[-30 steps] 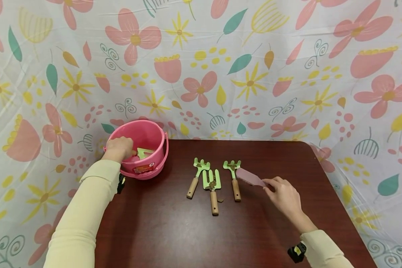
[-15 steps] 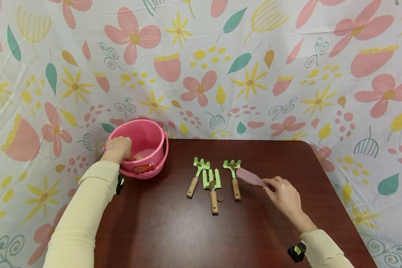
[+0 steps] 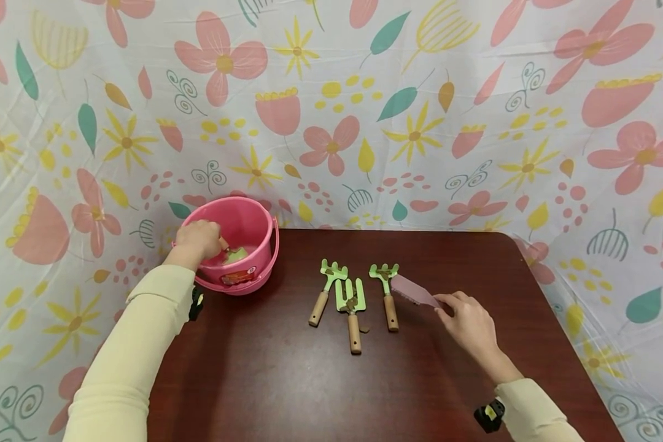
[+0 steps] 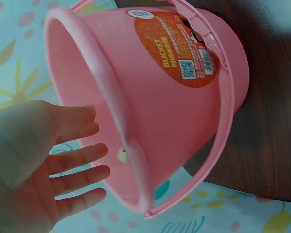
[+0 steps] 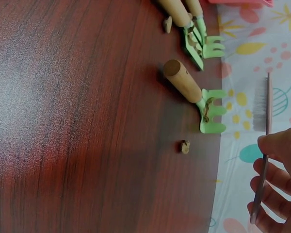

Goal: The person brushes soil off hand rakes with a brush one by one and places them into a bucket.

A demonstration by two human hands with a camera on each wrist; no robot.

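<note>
In the head view my left hand [image 3: 200,239] is over the near rim of a pink bucket [image 3: 245,215]. The left wrist view shows its fingers spread and nothing held. Inside the bucket is a small garden tool [image 3: 235,254] with a green head and wooden handle; its exact kind is unclear. My right hand [image 3: 469,325] grips the handle of a mauve brush [image 3: 414,290], its grey bristles [image 5: 260,109] visible in the right wrist view. Near the brush lie two green hand rakes [image 3: 390,307] [image 3: 321,301] and a green hand fork [image 3: 354,328], brown bits on their heads.
The dark wooden table [image 3: 287,393] ends at a rounded far right corner. Behind it hangs a floral cloth [image 3: 331,80]. Small brown bits [image 5: 185,146] lie on the tabletop. The bucket's handle [image 4: 226,111] hangs down its side.
The green tool in the bucket first showed at the left hand, then was mostly hidden, and now shows lower with its wooden handle. The right hand and brush have barely moved.
</note>
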